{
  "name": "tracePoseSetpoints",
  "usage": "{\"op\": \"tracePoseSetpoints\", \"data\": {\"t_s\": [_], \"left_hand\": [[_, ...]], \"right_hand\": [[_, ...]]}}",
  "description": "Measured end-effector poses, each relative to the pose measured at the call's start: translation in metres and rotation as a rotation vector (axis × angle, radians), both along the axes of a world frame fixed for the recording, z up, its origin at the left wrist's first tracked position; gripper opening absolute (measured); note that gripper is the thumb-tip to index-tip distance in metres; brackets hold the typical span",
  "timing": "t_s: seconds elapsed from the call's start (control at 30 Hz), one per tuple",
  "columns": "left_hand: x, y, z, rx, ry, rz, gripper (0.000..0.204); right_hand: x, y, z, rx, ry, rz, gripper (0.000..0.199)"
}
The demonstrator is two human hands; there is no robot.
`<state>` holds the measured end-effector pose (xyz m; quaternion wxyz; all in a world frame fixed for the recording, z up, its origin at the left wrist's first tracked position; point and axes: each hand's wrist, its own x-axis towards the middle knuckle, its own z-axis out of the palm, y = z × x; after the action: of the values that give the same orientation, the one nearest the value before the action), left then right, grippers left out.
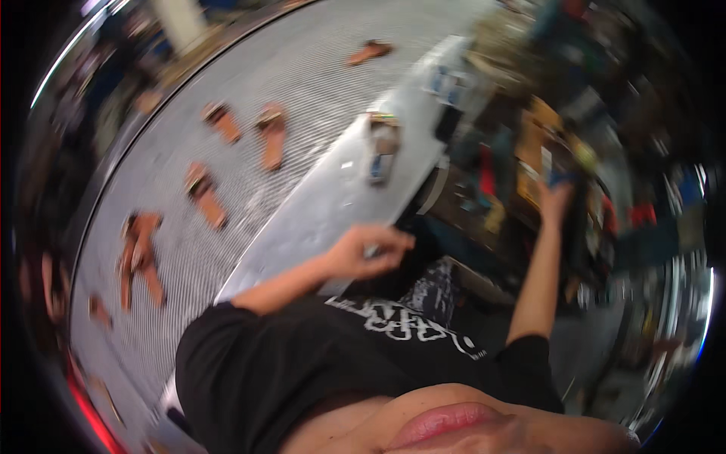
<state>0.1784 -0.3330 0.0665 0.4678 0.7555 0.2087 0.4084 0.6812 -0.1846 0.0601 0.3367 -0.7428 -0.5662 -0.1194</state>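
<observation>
Flooring of grey ribbed matting filled the left, strewn with brown sandals. Across it a long pale worktop ran diagonally from lower left to upper right, carrying a small box. Left hand curled at its edge, grip pinching something small and blurred. Right hand reached up into cluttered shelves, grip indistinct

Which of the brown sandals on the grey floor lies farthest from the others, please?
The single brown sandal at the top of the view, beyond the far end of the long grey bench. The other sandals lie together further left, some in pairs; this one lies alone.
</observation>
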Motion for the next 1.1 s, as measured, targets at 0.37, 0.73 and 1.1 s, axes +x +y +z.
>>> {"op": "tracePoseSetpoints", "data": {"t_s": [0.37, 0.73, 1.1], "left_hand": [[-0.352, 0.209, -0.125, -0.803, 0.538, 2.014, 0.104], [-0.380, 0.245, -0.098, -0.610, -0.289, 1.554, 0.045], [-0.097, -0.039, -0.054, -0.907, -0.773, 0.557, 0.082]], "right_hand": [[-0.011, -0.024, 0.042, 0.227, 0.295, 0.181, 0.056], [-0.192, -0.076, -0.008, 0.516, 0.174, 0.089, 0.080], [-0.417, -0.011, -0.103, -0.045, 0.428, 0.570, 0.092]]}}
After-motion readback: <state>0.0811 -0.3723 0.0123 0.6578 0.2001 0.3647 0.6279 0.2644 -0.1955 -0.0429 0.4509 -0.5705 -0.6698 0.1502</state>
